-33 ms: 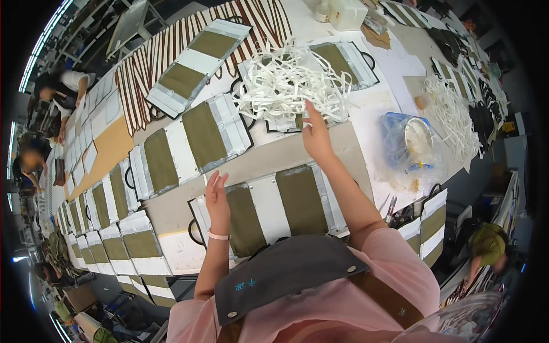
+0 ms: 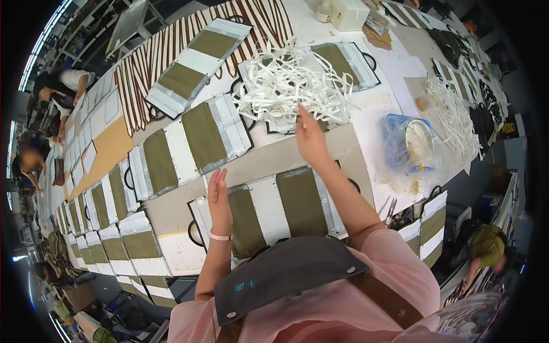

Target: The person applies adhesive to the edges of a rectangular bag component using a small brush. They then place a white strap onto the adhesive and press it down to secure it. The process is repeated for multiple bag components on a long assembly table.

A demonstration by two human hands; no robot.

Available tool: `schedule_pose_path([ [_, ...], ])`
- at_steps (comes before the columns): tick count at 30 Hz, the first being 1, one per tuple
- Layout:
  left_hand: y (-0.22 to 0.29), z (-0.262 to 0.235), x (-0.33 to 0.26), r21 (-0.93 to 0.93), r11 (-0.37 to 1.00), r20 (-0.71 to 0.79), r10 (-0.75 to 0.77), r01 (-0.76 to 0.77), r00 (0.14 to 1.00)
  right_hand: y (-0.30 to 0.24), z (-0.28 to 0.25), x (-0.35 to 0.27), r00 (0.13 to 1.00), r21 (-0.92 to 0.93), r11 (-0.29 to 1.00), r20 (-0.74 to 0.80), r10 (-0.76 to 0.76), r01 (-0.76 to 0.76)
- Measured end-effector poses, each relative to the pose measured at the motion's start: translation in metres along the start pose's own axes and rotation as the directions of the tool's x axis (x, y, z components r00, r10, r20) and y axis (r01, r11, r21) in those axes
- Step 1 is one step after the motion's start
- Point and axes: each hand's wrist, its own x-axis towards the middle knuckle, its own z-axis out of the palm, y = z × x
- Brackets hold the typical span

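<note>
My right hand (image 2: 310, 140) is stretched forward, its fingertips at the near edge of a tangled heap of white strips (image 2: 286, 86). Its fingers are extended and no strip shows held in it. My left hand (image 2: 218, 197) hovers raised with straight fingers, empty, at the upper left corner of the nearest olive and white panel (image 2: 303, 197). This panel has dark edging and black loop handles and lies flat before me. Beyond it on the left rests a similar panel (image 2: 203, 137). The heap partly covers another panel (image 2: 334, 60).
A row of overlapping panels (image 2: 114, 243) runs along the left. Brown and white strips (image 2: 269, 20) lie at the back. To the right are a blue, plastic-wrapped container (image 2: 394, 134), scissors (image 2: 391, 208) and more white strips (image 2: 454, 120). Other people (image 2: 486, 243) work nearby.
My right hand has shifted slightly left, its fingers closer together. My left hand has risen a little and its fingers have drawn together. The panels and strips look much the same.
</note>
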Motion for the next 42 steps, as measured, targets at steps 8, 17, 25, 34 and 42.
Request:
schedule_pose_path([
  [8, -0.016, 0.094, -0.037, -0.103, 0.993, 0.175, -0.041, 0.060, 0.984, -0.072, 0.064, -0.087, 0.930, 0.313, 0.949, 0.343, -0.133, 0.020],
  [17, -0.013, 0.116, -0.031, 0.454, 0.110, 0.843, 0.267, -0.884, 0.467, -0.019, 0.042, -0.083, 0.493, 0.485, -0.098, 0.866, -0.083, -0.869],
  [25, 0.001, 0.122, -0.031, 0.436, 0.584, 0.795, 0.106, -0.684, 0.597, -0.031, 0.026, -0.079, 0.955, 0.585, 0.759, 0.243, 0.173, -0.286],
  [34, 0.033, 0.111, -0.014, 0.535, 0.668, 0.719, -0.040, -0.516, 0.694, 0.025, -0.095, 0.056, 0.965, -0.394, 0.918, -0.256, -0.062, -0.045],
  [42, 0.009, 0.190, 0.114, 0.681, 0.353, 0.692, -0.024, -0.642, 0.722, 0.100, -0.076, 0.141, 0.979, -0.632, 0.748, -0.130, 0.155, -0.202],
])
